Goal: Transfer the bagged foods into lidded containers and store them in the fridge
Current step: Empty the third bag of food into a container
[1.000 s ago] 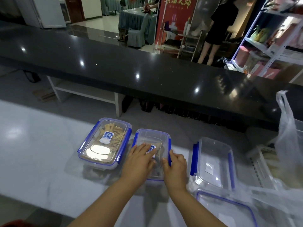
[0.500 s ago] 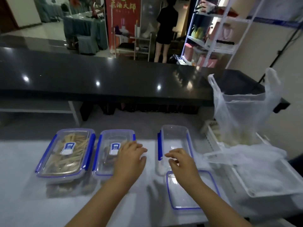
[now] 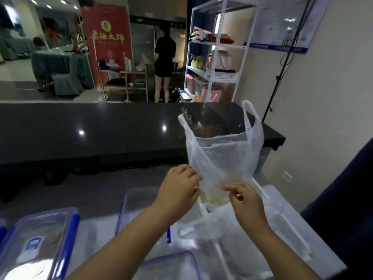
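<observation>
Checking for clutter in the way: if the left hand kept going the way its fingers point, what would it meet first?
Probably the plastic bag: the left hand points right and its fingers already seem to touch the film; depth is uncertain.

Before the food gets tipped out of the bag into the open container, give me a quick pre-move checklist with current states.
1. Left hand grips the plastic bag: ok.
2. Right hand pinches the bag: ok.
3. Open container has no lid on: ok.
4. Open container empty: cannot tell, the arm covers part of it.
5. Loose lid lies off the container: ok.
6. Closed container lidded, to the left of the bag: ok.
</observation>
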`<act>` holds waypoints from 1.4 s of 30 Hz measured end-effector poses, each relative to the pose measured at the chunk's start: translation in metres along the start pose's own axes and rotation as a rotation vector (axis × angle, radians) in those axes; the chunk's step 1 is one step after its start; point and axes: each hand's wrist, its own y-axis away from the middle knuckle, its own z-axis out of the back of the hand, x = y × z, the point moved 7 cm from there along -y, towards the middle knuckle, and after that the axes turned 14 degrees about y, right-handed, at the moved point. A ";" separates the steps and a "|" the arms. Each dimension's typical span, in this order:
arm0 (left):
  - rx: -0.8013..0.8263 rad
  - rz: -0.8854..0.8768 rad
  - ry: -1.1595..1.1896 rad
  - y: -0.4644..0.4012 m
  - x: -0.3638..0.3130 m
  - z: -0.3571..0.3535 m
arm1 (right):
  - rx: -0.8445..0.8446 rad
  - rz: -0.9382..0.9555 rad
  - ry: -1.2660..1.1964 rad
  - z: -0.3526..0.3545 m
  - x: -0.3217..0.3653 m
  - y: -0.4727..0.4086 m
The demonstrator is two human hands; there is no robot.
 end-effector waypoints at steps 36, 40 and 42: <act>0.496 0.001 -0.399 -0.188 -0.026 -0.101 | 0.128 -0.080 -0.352 0.002 -0.117 -0.113; 0.160 -0.105 -0.315 -0.198 -0.042 -0.061 | -0.061 -0.058 -0.309 0.009 -0.112 -0.098; 0.034 -0.139 -0.283 -0.200 -0.048 -0.041 | -0.150 -0.044 -0.261 0.010 -0.104 -0.093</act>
